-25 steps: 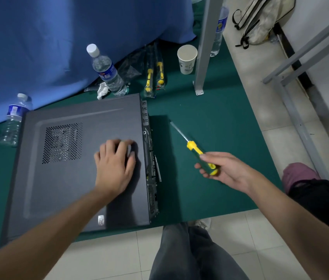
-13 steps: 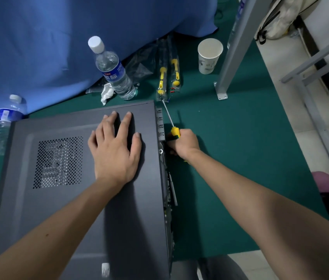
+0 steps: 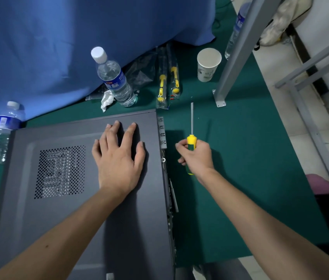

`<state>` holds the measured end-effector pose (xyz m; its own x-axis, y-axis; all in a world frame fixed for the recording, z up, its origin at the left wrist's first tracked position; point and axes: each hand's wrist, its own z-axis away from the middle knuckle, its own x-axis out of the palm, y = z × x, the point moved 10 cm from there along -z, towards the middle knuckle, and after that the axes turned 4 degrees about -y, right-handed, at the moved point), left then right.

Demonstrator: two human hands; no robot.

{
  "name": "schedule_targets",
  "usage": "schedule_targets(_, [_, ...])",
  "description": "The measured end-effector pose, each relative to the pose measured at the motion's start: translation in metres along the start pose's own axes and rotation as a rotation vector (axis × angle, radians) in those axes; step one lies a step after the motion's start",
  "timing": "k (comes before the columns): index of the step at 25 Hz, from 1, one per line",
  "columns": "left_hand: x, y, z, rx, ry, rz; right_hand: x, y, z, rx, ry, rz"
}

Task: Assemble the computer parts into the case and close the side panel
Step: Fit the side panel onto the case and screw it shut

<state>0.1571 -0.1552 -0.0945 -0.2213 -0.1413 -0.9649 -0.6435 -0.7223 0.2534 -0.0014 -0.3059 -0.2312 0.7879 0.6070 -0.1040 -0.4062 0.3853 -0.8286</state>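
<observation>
Your left hand (image 3: 119, 158) lies flat on the side panel (image 3: 62, 219) of the case (image 3: 164, 138), fingers straight and spread, pressing near the far right corner of the panel. Your right hand (image 3: 197, 158) is curled around the screwdriver (image 3: 191, 141), gripping its yellow and green handle; the metal shaft points away from you and the yellow end of the handle shows below your wrist. This hand is just beside the right edge of the case, not touching it, above the green worktop (image 3: 250, 178).

The case lies on its side on the worktop, with the panel on top and covering it. A round-hole vent (image 3: 60, 171) is in the panel to the left of your left hand. Along the right edge you see the rear slots and a small metal ring (image 3: 163, 160).

Beyond the case, one water bottle (image 3: 113, 77) stands tilted near a crumpled tissue (image 3: 107, 100), and a second bottle (image 3: 3, 130) is at the left corner of the case. Two packed yellow tools (image 3: 167, 81) lie next to a clear plastic bag (image 3: 139, 73). A paper cup (image 3: 208, 64) stands further right, near a grey metal post (image 3: 238, 49). A blue cloth (image 3: 58, 37) hangs behind all of this
</observation>
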Motion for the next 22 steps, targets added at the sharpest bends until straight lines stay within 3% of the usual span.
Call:
schedule_targets(3, [-0.016, 0.031, 0.004, 0.154, 0.012, 0.189, -0.008, -0.04, 0.034, -0.087, -0.177, -0.148])
schedule_targets(7, [-0.022, 0.105, 0.017, 0.487, -0.158, 0.449, -0.013, -0.069, 0.06, -0.091, -0.395, -0.14])
schedule_targets(12, [-0.028, 0.126, 0.022, 0.534, -0.151, 0.561, -0.025, -0.073, 0.073, -0.049, -0.544, -0.182])
schedule_targets(14, [-0.021, 0.126, 0.023, 0.458, -0.18, 0.613, -0.033, -0.074, 0.076, -0.065, -0.574, -0.134])
schedule_targets(16, [-0.01, 0.11, 0.018, 0.237, -0.238, 0.806, -0.058, -0.077, 0.07, -0.165, -0.45, 0.157])
schedule_targets(18, [-0.005, 0.09, 0.01, 0.043, -0.229, 1.042, -0.091, -0.087, 0.064, -0.349, -0.213, 0.709])
schedule_targets(20, [-0.006, 0.081, 0.005, -0.014, -0.2, 1.134, -0.105, -0.093, 0.064, -0.457, -0.119, 1.07])
schedule_targets(22, [-0.008, 0.083, 0.005, -0.009, -0.206, 1.137, -0.106, -0.092, 0.065, -0.5, -0.132, 1.213])
